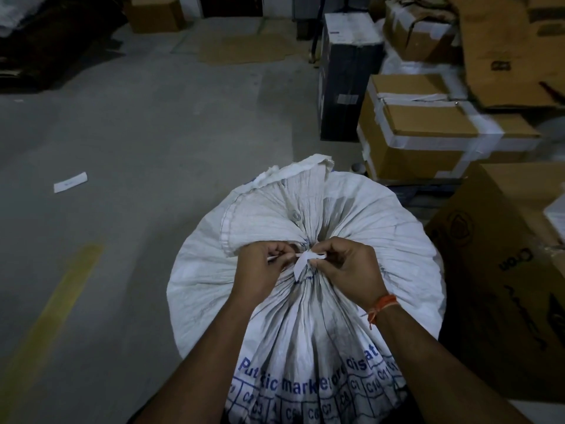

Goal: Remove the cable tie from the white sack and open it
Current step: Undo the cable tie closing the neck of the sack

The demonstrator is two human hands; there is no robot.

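Note:
A full white woven sack [351,215] with blue print stands on the floor right below me, its mouth gathered into a tight neck. A thin white cable tie [301,256] circles that neck, with a small white tag hanging from it. My left hand [263,270] pinches the tie's loose tail on the left of the neck. My right hand [348,267] pinches the tie at its head and tag on the right. The bunched top flap of the sack fans out beyond my hands.
Taped cardboard boxes [428,133] and a tall black box [345,78] stack along the right. A large brown carton [501,270] sits close to the sack's right side. Grey concrete floor [137,133] spreads left, with a paper slip [71,182] and a yellow line [52,316].

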